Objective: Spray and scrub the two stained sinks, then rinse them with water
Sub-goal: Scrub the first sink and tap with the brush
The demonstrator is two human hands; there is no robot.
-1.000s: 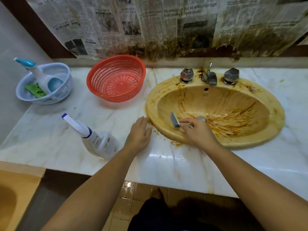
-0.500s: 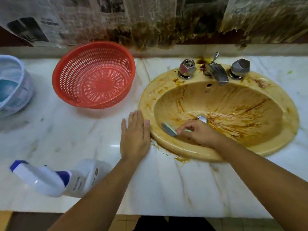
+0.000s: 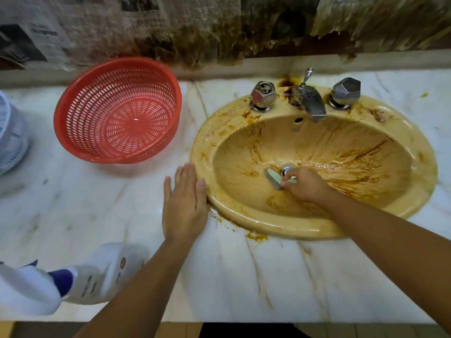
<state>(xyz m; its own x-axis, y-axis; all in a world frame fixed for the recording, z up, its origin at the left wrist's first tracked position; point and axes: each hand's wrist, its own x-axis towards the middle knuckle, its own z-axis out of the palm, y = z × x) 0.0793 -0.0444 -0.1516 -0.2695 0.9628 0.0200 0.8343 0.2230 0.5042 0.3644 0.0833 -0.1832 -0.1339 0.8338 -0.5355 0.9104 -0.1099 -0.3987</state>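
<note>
A yellow oval sink (image 3: 415, 191) set in the marble counter is streaked with brown stains. My right hand (image 3: 306, 185) is down inside the basin and grips a small pale-green scrub brush (image 3: 274, 178), whose bristles press on the basin floor just left of the metal drain (image 3: 286, 170). Flat on the counter lies my left hand (image 3: 184, 203), fingers straight, touching the sink's left rim. A white spray bottle (image 3: 97, 274) with a blue collar lies on its side at the lower left. The faucet (image 3: 310, 100) stands between two metal knobs at the back of the sink.
A red plastic colander (image 3: 117, 111) sits on the counter left of the sink. The edge of a white basket (image 3: 12, 132) shows at the far left. Stained newspaper (image 3: 219, 28) covers the wall behind. The counter's front edge (image 3: 219, 319) runs along the bottom.
My right hand has carried the brush from the sink's near-left wall down to the basin floor beside the drain. The view has moved closer. My left hand stays on the counter.
</note>
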